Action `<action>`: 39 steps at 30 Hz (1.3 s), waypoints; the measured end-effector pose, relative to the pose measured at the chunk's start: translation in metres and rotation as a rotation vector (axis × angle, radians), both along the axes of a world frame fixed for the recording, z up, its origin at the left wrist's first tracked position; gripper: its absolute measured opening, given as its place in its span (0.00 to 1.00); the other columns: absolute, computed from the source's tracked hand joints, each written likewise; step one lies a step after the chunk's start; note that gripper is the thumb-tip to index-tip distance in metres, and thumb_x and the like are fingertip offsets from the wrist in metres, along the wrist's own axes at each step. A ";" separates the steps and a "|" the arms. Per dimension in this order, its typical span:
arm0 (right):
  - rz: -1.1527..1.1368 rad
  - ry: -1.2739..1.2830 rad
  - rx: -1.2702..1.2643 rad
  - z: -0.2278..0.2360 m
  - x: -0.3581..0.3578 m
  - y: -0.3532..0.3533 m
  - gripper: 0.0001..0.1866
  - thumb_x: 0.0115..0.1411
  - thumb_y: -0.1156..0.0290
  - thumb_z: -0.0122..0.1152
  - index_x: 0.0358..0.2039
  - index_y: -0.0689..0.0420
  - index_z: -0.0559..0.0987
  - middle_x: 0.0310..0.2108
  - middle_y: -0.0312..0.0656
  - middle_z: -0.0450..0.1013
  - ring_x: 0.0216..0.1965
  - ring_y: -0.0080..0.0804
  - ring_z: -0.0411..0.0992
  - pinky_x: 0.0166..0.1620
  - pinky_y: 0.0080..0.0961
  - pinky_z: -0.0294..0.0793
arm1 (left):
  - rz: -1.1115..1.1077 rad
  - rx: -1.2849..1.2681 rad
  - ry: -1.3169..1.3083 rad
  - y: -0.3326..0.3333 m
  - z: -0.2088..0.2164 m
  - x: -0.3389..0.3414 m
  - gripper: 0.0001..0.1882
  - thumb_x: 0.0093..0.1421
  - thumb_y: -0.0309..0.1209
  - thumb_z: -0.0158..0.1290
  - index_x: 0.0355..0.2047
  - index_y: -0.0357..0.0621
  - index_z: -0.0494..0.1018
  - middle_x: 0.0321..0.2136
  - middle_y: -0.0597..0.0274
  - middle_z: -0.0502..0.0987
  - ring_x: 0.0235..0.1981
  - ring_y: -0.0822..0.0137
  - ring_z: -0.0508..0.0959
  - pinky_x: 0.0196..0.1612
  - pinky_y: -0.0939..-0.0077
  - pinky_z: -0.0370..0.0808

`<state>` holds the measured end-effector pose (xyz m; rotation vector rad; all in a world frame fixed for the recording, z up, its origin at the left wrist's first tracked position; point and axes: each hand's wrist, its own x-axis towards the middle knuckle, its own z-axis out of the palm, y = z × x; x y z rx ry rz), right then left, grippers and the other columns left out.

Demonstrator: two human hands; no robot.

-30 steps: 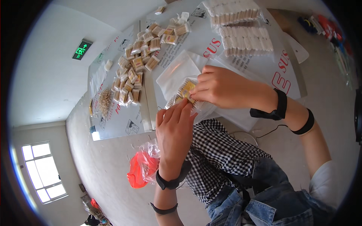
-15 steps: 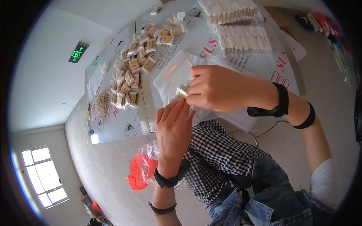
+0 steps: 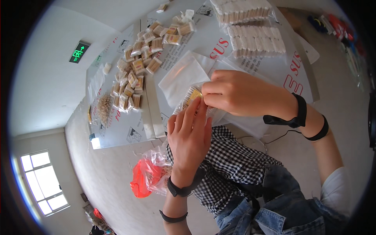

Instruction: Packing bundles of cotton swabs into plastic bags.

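Note:
A small pack of cotton swabs with a yellow label lies in clear plastic at the near edge of the table. My left hand holds it from the near side, with fingertips pressed along its lower edge. From the right my right hand is closed in a pinch on the clear wrapping at the pack's right end; its fingertips are partly hidden. Both hands almost meet there. Beneath and behind them lie flat clear plastic bags.
Many similar small packs are heaped at the left of the table. Loose sticks lie beyond them. Bagged bundles of swabs stand at the far right. A red plastic bag is below the table's near edge.
Both hands have shifted slightly right. More of the pack and its yellow label now shows between them, and my left fingers lie straighter along it.

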<state>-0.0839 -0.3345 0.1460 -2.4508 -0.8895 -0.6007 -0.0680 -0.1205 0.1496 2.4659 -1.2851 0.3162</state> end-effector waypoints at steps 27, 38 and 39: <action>-0.417 0.490 0.363 -0.001 0.000 0.024 0.09 0.56 0.70 0.56 0.25 0.63 0.77 0.23 0.51 0.77 0.25 0.52 0.77 0.30 0.42 0.75 | -0.035 0.094 -0.002 0.008 -0.009 -0.006 0.33 0.50 0.24 0.51 0.60 0.43 0.69 0.61 0.59 0.69 0.64 0.63 0.67 0.65 0.57 0.56; -0.460 0.150 0.328 0.005 -0.009 0.044 0.04 0.52 0.73 0.60 0.26 0.59 0.75 0.24 0.43 0.75 0.27 0.43 0.76 0.29 0.36 0.74 | -0.087 0.039 0.085 0.007 -0.017 -0.006 0.21 0.55 0.22 0.51 0.51 0.37 0.74 0.55 0.53 0.74 0.61 0.58 0.71 0.65 0.54 0.59; -0.466 0.137 0.344 0.005 -0.009 0.045 0.03 0.52 0.73 0.60 0.25 0.59 0.75 0.24 0.42 0.76 0.27 0.42 0.76 0.29 0.35 0.74 | -0.078 0.015 0.088 0.007 -0.018 -0.005 0.20 0.55 0.21 0.52 0.50 0.37 0.75 0.55 0.53 0.75 0.61 0.59 0.71 0.65 0.55 0.60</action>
